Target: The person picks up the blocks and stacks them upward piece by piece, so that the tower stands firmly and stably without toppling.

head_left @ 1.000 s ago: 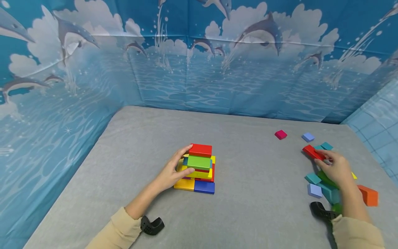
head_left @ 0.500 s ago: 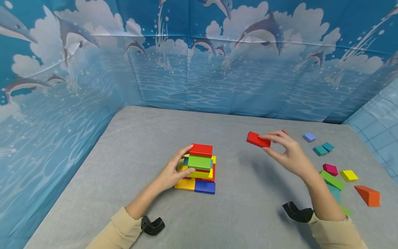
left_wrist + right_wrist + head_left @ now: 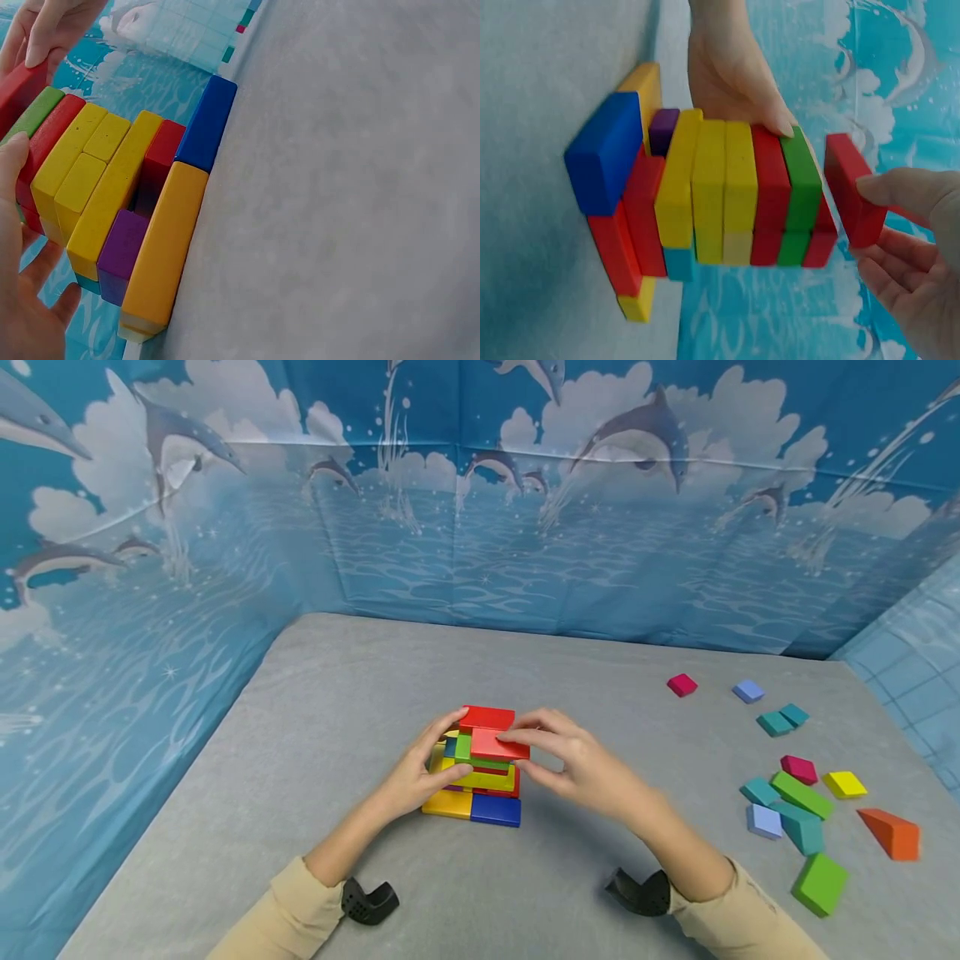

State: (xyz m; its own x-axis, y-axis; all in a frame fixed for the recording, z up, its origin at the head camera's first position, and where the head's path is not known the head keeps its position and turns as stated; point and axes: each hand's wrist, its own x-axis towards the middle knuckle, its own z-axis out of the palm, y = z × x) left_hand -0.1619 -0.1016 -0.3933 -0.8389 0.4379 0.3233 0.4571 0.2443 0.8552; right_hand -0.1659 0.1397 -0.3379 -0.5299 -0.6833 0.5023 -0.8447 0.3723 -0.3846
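Observation:
A tower of coloured wooden blocks (image 3: 491, 780) stands in the middle of the table, with yellow, red and green layers above an orange and blue base. My left hand (image 3: 417, 771) holds it from the left side, thumb at the front of the upper layers and fingers towards the back. Between thumb and fingers my right hand (image 3: 588, 768) pinches a red block (image 3: 491, 745) over the green block (image 3: 462, 748) at the top front. A narrow gap shows between them in the right wrist view. Behind it, another red block (image 3: 486, 717) lies on top.
Loose blocks lie at the right of the table: a green block (image 3: 821, 884), an orange wedge (image 3: 892, 835), a yellow block (image 3: 845, 784), and several teal, blue and crimson ones. A dolphin-print curtain (image 3: 480, 543) hangs behind the grey table (image 3: 360, 668).
My right hand has picked up the red block from the right-hand pieces and carried it left to just over the tower's top. The left hand has stayed at the tower.

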